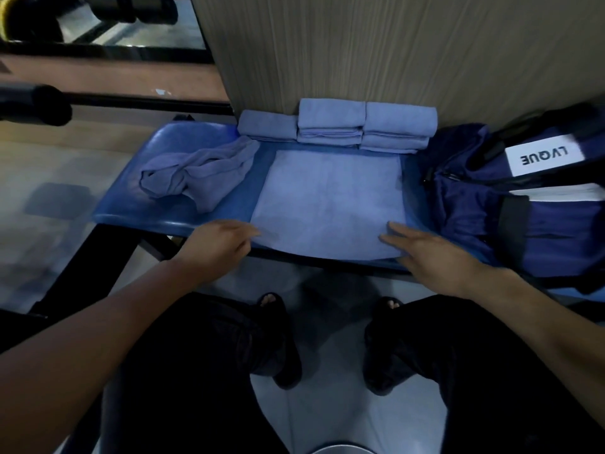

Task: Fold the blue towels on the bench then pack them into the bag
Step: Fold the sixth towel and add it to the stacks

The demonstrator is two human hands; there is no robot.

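Note:
A light blue towel (pixel 330 198) lies spread flat on the middle of the blue bench (pixel 131 211). My left hand (pixel 216 245) pinches its near left corner. At the near right corner my right hand (pixel 432 253) lies with straight fingers on the towel's edge. Left of the flat towel a crumpled blue towel (pixel 199 173) lies in a heap. Folded blue towels (pixel 334 126) are stacked in three piles along the back of the bench, against the wall. A dark blue bag (pixel 510 204) with a white label stands on the bench's right end.
A grooved wooden wall panel (pixel 393 50) rises directly behind the bench. Black metal bars (pixel 137 101) and gym equipment stand at the left. My legs and sandalled feet (pixel 281 339) are on the pale floor below the bench's front edge.

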